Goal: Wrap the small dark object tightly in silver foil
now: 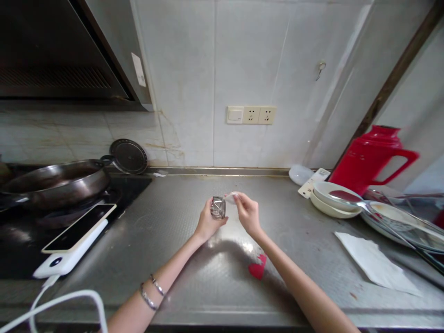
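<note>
Over the middle of the counter, my left hand (pixel 210 222) is closed around a small grey, shiny glass-like container (pixel 218 207). Its pale lines could be ridges or reflections; I cannot tell. Just to the right, my right hand (pixel 247 212) pinches a thin whitish piece (pixel 230 198), tissue or film, whose left end reaches the container's upper edge. Whether the piece is attached there is unclear. Below my hands, a torn red scrap (pixel 257 269) lies on the metal counter (pixel 194 286).
Left: a steel pan (pixel 58 185) on the stove, with a phone (pixel 81 227) and a cabled white power bank (pixel 71 254). Right: a red thermos (pixel 367 159), stacked bowls (pixel 335 210), a remote (pixel 314 182) and a white napkin (pixel 376 263). Wall sockets (pixel 258 115) are behind.
</note>
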The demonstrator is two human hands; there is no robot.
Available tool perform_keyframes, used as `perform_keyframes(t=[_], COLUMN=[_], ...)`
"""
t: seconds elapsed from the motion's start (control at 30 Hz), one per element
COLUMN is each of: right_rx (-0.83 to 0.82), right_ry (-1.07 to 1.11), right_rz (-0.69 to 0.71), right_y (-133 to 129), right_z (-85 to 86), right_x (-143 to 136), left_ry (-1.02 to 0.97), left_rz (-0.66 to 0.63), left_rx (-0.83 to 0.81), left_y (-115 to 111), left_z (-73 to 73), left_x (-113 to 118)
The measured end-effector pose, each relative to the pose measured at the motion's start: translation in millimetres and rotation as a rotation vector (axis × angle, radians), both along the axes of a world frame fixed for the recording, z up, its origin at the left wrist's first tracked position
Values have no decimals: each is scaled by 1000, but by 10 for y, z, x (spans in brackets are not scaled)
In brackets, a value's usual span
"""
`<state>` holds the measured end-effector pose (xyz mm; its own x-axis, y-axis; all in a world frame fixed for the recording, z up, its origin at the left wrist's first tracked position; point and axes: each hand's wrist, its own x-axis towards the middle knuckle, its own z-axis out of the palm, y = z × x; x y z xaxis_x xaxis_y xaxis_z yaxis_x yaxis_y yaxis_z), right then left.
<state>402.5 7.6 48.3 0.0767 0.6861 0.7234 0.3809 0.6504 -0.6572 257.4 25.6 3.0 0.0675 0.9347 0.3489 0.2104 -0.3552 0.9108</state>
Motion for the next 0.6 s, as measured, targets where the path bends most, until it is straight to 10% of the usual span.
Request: perform_keyframes(t=[0.6], right_rx=[-119], right_ry=[-5], right_rz=[137], right_y=[21], right_z=[0], right_x=[12], left_ry=[-185], left_rz=[-44], left_rx=[-108], left_y=[2], left_z=[24], left_x=[48])
